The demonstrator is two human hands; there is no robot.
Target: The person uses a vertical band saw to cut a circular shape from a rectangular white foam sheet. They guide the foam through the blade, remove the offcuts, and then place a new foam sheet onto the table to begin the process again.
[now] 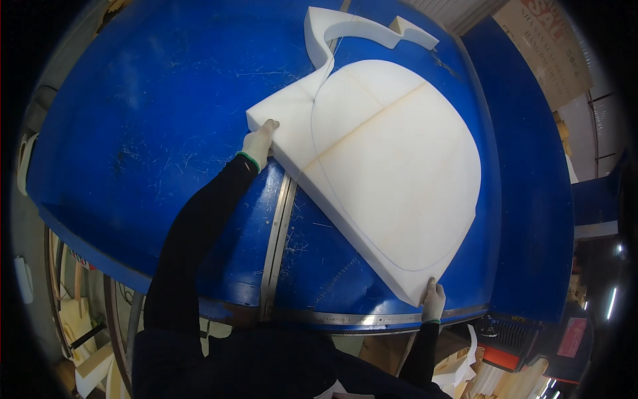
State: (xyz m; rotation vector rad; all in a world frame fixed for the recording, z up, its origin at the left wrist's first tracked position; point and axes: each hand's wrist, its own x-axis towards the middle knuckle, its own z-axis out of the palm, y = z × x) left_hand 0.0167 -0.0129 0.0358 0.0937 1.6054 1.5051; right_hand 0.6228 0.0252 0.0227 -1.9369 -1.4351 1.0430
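A thick white foam slab lies on a blue tabletop, its far edge cut to a round curve. A blue curved line is drawn on its top face, and a faint yellowish stripe crosses it. From the far left part of the slab a wavy foam strip bends away. A thin, wire-like blade seems to stand where strip and slab part. My left hand, in a pale glove with a green cuff, grips the slab's left corner. At its near right corner my gloved right hand holds on, thumb on top.
A metal rail runs across the tabletop toward me, meeting a metal strip along the near edge. Beyond the right side stands a blue panel with a cardboard sheet above it. Foam offcuts lie below at the left.
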